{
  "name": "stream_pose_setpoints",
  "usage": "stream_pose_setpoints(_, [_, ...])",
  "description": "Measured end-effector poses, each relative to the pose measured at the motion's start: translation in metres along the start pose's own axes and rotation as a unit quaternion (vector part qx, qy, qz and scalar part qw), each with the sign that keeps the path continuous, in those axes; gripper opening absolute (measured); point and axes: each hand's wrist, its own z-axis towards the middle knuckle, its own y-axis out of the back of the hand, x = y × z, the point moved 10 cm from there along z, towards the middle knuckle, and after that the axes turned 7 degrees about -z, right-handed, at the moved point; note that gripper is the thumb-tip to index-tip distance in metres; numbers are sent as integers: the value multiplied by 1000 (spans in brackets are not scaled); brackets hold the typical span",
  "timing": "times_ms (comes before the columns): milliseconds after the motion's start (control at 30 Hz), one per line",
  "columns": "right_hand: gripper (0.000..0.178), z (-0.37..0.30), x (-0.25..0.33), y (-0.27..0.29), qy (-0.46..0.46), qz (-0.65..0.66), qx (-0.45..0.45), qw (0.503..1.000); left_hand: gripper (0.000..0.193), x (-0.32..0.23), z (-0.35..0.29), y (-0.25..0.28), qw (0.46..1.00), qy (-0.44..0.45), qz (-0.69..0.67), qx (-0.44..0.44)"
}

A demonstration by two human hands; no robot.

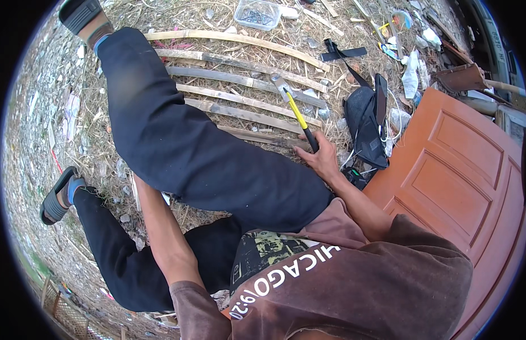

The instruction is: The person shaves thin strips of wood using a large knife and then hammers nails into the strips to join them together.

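Observation:
My right hand (324, 157) has its fingers around the black grip end of a hammer (299, 116) with a yellow and black handle. The hammer's metal head lies over the slats, pointing away from me. Several long, thin wooden or bamboo slats (240, 38) are laid out side by side on the ground beyond my bent leg. My left forearm (166, 238) passes down behind that leg, which hides the left hand and anything it may touch.
Beyond the slats stands a clear plastic tub (257, 14) of what look like nails. To the right are a black bag (362, 122) with a phone-like device and white cable, and a reddish-brown panelled door (444, 187). Litter and dry straw cover the ground.

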Motion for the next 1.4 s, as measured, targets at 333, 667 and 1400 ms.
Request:
stream_pose_setpoints(333, [26,30,-11,19,-4,-6,-64,998,56,0,2,9,999,-22,32,-38])
stream_pose_setpoints(667, [29,58,-13,38,39,-97,-74,992,76,16,10,13,976,-30,184,-108])
stream_pose_setpoints(1400, [30,81,-3,70,31,-65,-69,995,38,7,12,11,988,-76,130,-17])
